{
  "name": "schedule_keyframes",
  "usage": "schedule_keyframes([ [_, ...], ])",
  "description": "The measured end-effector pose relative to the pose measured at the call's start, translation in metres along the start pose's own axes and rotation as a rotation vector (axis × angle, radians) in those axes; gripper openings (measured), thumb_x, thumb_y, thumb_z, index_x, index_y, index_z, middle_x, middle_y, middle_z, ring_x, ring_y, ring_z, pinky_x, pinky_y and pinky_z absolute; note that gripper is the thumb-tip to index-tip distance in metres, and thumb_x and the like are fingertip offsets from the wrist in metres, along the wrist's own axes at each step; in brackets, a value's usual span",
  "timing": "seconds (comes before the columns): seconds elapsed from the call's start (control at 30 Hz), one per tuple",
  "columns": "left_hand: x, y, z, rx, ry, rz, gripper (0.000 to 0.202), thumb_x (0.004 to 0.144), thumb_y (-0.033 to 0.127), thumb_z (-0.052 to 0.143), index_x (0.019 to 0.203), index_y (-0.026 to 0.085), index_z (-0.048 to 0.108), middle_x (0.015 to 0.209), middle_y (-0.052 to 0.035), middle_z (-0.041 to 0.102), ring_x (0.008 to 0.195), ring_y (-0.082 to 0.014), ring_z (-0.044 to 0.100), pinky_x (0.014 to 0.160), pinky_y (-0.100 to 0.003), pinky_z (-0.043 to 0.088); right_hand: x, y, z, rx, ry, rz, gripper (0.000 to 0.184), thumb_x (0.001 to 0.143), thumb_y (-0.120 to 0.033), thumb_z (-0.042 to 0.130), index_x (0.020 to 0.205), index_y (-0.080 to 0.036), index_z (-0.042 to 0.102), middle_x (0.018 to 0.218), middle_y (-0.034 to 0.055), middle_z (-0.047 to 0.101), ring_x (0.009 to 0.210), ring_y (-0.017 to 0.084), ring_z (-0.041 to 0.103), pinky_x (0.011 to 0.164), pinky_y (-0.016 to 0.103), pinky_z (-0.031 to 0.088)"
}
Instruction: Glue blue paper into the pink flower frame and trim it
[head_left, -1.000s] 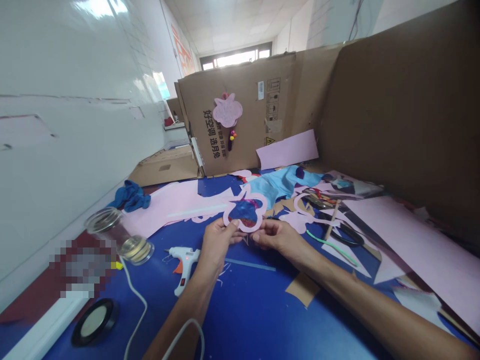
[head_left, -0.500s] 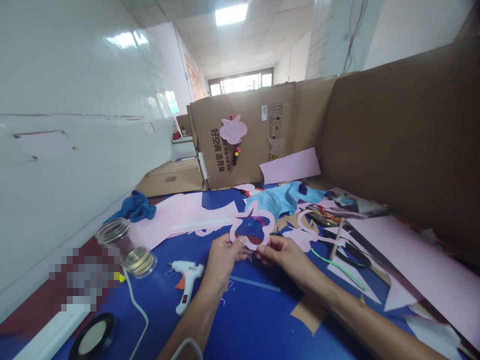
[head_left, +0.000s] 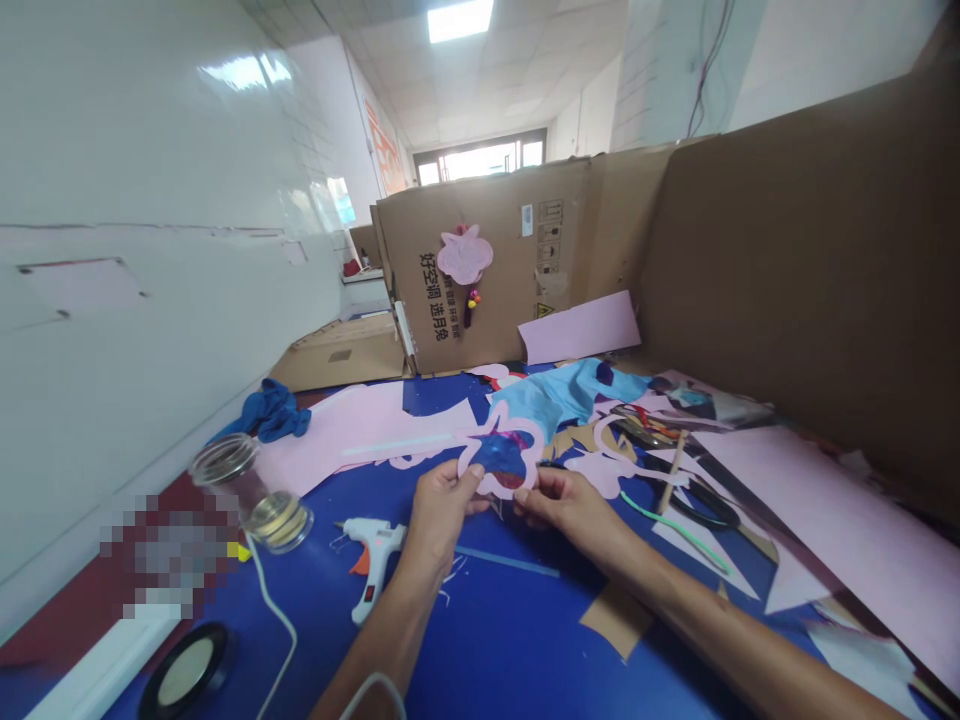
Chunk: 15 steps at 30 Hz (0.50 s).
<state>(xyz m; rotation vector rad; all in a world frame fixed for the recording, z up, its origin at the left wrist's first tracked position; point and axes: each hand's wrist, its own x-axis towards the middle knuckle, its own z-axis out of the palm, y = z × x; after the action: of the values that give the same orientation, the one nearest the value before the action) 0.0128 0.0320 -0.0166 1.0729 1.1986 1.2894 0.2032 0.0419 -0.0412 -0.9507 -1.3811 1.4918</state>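
**Operator:** Where's the piece, and how am I holding it?

**Spotter:** You have the pink paper flower frame (head_left: 529,440) raised over the middle of the blue table (head_left: 495,640). The fingers of your left hand (head_left: 442,510) and your right hand (head_left: 562,505) are pinched together on its lower edge, one on each side.

**Operator:** What could go wrong from here?

**Spotter:** The paper looks thin, so pinching too hard or pulling your hands apart could crease or tear it. The glue gun (head_left: 373,545) lies just left of your left wrist, and its red light seems lit, so a careless drop of that arm could meet a hot tip. The white cord (head_left: 274,610) runs near your forearm; snag it and you could drag the gun. On the right, the black scissors (head_left: 709,505) sit among loose paper.
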Motion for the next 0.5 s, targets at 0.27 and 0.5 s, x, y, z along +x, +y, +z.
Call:
schedule_keyframes([
  [0.27, -0.0011, 0.0037, -0.0005, -0.058, 0.021, 0.022, 0.041, 0.071, 0.053, 0.087, 0.082, 0.015, 0.077, 0.078, -0.0042, 0.074, 0.071, -0.0162, 0.069, 0.066, -0.027, 0.059, -0.0004, -0.0026, -0.0035, -0.019, 0.015, 0.009, 0.05, 0.071, -0.065, 0.085, 0.076, -0.018, 0.07, 0.069, 0.001, 0.069, 0.06, 0.014, 0.056, 0.06, 0.027, 0.043],
  [0.5, -0.0008, 0.0042, -0.0003, -0.07, 0.029, -0.027, 0.035, 0.071, 0.048, 0.085, 0.075, 0.017, 0.071, 0.072, -0.0011, 0.071, 0.067, -0.0162, 0.068, 0.063, -0.027, 0.059, -0.0022, -0.005, -0.0042, 0.104, 0.089, 0.091, 0.05, 0.066, -0.061, 0.091, 0.081, -0.018, 0.068, 0.07, -0.0013, 0.068, 0.06, 0.013, 0.06, 0.06, 0.025, 0.047],
])
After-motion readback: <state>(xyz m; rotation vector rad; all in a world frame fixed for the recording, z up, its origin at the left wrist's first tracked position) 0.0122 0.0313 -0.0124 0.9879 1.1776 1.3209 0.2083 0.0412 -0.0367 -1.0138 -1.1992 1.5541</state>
